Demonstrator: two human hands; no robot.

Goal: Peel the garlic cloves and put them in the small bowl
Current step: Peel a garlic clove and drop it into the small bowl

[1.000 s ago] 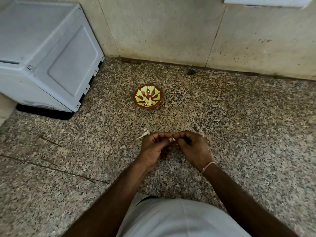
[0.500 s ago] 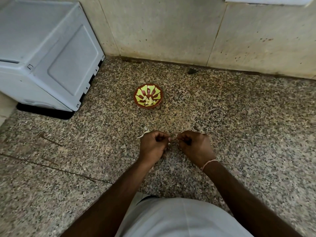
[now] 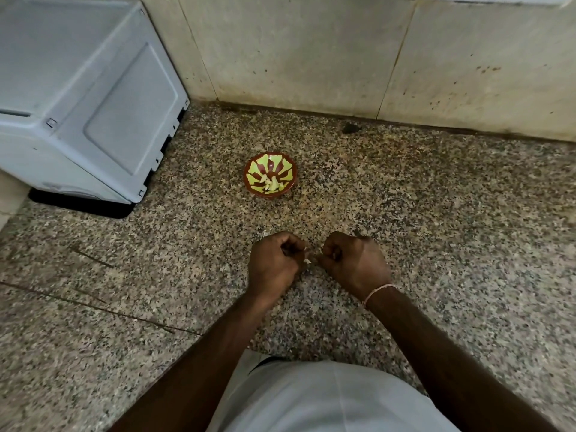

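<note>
Garlic clove (image 3: 308, 260): only a small pale sliver shows, in the narrow gap between the two hands, low over the speckled stone counter (image 3: 436, 219) and well short of the small bowl (image 3: 270, 174).

Far left, a grey appliance (image 3: 87, 98) stands on the counter against the tiled wall (image 3: 296, 48). Thin dark sticks (image 3: 90, 257) lie on the stone left of the hands. The small bowl, red-brown with a yellow-green pattern, sits beyond the hands and contains several pale peeled cloves (image 3: 270, 184).

Left hand (image 3: 274, 265): fingers curled tight, tips pinching the clove. Right hand (image 3: 355, 263): likewise curled, tips meeting the same sliver; a thin wrist thread (image 3: 378, 291) is worn. How much skin is left on the clove cannot be told.
</note>
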